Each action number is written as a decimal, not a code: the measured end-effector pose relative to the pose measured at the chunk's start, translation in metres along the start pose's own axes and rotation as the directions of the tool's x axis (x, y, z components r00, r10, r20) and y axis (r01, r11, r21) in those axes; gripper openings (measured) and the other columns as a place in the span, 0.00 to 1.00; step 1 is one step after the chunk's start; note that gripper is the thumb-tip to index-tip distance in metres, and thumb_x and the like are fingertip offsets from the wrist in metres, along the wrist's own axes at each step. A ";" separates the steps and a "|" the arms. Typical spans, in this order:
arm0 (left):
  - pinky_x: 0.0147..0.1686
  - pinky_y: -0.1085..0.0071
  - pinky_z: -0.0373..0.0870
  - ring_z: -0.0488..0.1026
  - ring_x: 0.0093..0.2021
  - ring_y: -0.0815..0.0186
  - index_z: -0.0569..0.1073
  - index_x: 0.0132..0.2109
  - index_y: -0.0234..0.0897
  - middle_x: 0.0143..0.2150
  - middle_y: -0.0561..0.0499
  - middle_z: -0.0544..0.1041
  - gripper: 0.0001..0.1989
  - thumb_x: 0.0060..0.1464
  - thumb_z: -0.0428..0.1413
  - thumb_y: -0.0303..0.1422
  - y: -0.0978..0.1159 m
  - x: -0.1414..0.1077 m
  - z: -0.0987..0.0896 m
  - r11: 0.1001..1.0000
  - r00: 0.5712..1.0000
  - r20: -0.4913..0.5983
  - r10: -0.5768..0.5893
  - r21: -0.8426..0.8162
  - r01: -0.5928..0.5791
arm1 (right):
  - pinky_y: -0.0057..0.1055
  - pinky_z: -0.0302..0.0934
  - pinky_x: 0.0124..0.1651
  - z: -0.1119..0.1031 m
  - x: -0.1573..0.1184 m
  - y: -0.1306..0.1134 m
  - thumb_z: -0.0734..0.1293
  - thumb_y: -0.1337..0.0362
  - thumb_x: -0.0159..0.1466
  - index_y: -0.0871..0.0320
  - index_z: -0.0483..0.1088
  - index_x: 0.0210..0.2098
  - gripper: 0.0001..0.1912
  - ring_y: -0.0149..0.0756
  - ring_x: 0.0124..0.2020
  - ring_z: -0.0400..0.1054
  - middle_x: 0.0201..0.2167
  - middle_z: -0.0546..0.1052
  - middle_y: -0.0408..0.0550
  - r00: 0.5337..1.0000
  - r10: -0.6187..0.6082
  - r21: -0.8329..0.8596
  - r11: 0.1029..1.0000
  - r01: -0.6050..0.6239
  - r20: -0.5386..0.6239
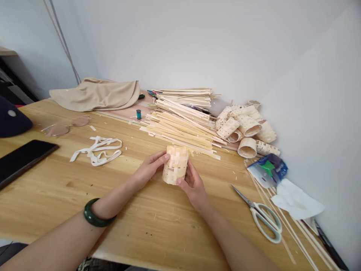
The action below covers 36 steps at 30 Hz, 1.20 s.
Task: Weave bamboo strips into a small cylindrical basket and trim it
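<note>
Between my two hands is a small woven cylinder (176, 165) of pale flat strips, held slightly tilted above the wooden table. My left hand (153, 165) grips its left side, with the thumb on the front near the upper rim. On the lower right, my right hand (194, 188) holds it with the thumb at the bottom edge and the fingers along the side. The far side of the cylinder and some fingertips are hidden. Behind it lies a pile of loose pale wooden strips (183, 130).
Scissors (262, 216) and long thin strips lie to the right, near a blue plastic packet (269, 169). Several finished woven cylinders (248, 126) are heaped against the wall. On the left are a white ribbon (97, 154), glasses (64, 126), a phone (24, 160) and beige cloth (98, 94).
</note>
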<state>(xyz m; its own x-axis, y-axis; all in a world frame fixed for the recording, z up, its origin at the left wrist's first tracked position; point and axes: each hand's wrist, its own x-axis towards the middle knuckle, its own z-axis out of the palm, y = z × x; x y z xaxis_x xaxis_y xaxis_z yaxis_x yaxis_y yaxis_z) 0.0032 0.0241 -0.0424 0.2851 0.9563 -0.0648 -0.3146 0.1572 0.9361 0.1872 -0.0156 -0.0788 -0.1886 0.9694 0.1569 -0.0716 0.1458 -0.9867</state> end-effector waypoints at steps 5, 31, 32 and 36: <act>0.59 0.54 0.70 0.74 0.60 0.45 0.80 0.54 0.37 0.55 0.41 0.82 0.30 0.47 0.69 0.48 0.009 -0.007 0.006 0.992 0.997 -0.004 0.077 0.100 -0.076 | 0.52 0.58 0.70 -0.003 0.001 0.000 0.73 0.56 0.62 0.54 0.54 0.70 0.42 0.48 0.68 0.63 0.68 0.67 0.58 0.996 -0.040 -0.135 0.989 0.052 0.085; 0.67 0.49 0.62 0.70 0.63 0.45 0.77 0.55 0.31 0.62 0.35 0.74 0.30 0.60 0.47 0.49 -0.002 -0.126 -0.092 0.161 0.884 -0.149 0.443 0.983 0.085 | 0.48 0.69 0.58 -0.017 0.021 -0.003 0.72 0.44 0.55 0.57 0.68 0.50 0.31 0.49 0.52 0.75 0.51 0.80 0.58 0.992 -0.115 -0.237 0.966 0.099 -0.055; 0.67 0.49 0.62 0.70 0.63 0.46 0.77 0.55 0.32 0.62 0.35 0.74 0.28 0.60 0.47 0.48 -0.001 -0.126 -0.092 0.158 0.881 -0.147 0.449 0.984 0.083 | 0.48 0.68 0.59 -0.016 0.020 -0.005 0.71 0.43 0.55 0.57 0.68 0.50 0.31 0.49 0.53 0.75 0.51 0.80 0.58 0.991 -0.121 -0.242 0.965 0.105 -0.053; 0.65 0.51 0.64 0.71 0.61 0.47 0.77 0.53 0.33 0.59 0.36 0.76 0.25 0.60 0.48 0.45 -0.001 -0.127 -0.089 0.141 0.870 -0.141 0.473 0.987 0.083 | 0.48 0.67 0.60 -0.012 0.016 -0.007 0.73 0.43 0.53 0.56 0.70 0.50 0.32 0.49 0.53 0.74 0.52 0.80 0.57 0.991 -0.134 -0.287 0.950 0.122 -0.023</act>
<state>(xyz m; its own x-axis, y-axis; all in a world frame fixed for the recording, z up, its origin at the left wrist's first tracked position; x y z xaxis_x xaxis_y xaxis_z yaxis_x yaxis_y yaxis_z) -0.1133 -0.0751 -0.0658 -0.0284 0.9408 0.3377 0.8726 -0.1415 0.4674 0.1963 0.0016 -0.0702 -0.1545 0.9455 0.2867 0.1906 0.3133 -0.9304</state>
